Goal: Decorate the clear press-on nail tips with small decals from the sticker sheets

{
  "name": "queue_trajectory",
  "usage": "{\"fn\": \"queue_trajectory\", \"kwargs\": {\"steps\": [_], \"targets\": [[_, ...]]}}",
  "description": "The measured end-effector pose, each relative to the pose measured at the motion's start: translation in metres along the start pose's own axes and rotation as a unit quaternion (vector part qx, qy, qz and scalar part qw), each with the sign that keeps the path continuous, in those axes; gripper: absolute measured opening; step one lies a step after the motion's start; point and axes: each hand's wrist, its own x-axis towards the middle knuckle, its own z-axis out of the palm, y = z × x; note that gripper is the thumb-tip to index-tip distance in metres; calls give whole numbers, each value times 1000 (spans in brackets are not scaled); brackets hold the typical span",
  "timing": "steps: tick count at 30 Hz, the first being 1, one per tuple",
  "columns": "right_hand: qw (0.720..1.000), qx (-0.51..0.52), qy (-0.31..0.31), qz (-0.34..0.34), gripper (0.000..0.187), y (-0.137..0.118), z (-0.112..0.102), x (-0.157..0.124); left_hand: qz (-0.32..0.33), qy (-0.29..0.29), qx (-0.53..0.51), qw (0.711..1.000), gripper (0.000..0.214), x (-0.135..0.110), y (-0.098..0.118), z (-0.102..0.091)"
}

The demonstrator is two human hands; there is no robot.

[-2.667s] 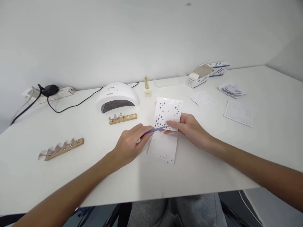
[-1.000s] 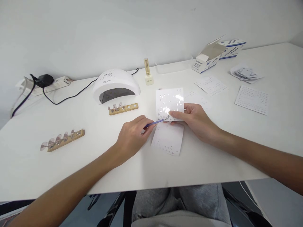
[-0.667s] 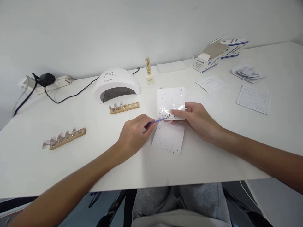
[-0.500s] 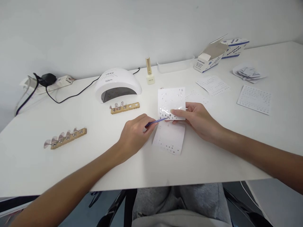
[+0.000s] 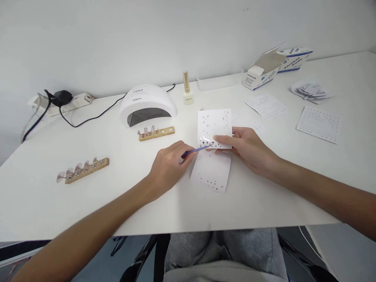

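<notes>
My left hand (image 5: 167, 169) rests on the white table (image 5: 44, 203), fingers closed round thin blue tweezers (image 5: 196, 150). The tweezer tip touches the lower edge of a white sticker sheet (image 5: 214, 124) printed with small shiny stars. My right hand (image 5: 246, 149) pinches that sheet at its lower right and holds it tilted up. Under it a second star sticker sheet (image 5: 212, 171) lies flat on the table.
A white nail lamp (image 5: 148, 105) with a black cable stands behind, a wooden strip of nail tips (image 5: 156, 133) before it, another strip (image 5: 83, 170) at left. A gold-capped polish bottle (image 5: 187, 93), open boxes (image 5: 262, 71), more sticker sheets (image 5: 319, 123) and a power strip (image 5: 63, 102) lie around.
Hands and tweezers have stayed almost still at the sheet's lower edge. The view has shifted slightly, and the shine on the held sheet has changed.
</notes>
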Motion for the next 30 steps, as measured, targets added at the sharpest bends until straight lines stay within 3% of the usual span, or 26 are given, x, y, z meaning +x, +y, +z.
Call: {"fn": "queue_trajectory", "kwargs": {"steps": [19,30], "targets": [[1000,-17,-16,-15,15,1,-1,0,1,7,-5,1000,11,-1,-1,2],[1000,-2,11,-15,21,2,0,1,10,29,-30,999,11,1,1,-1]]}}
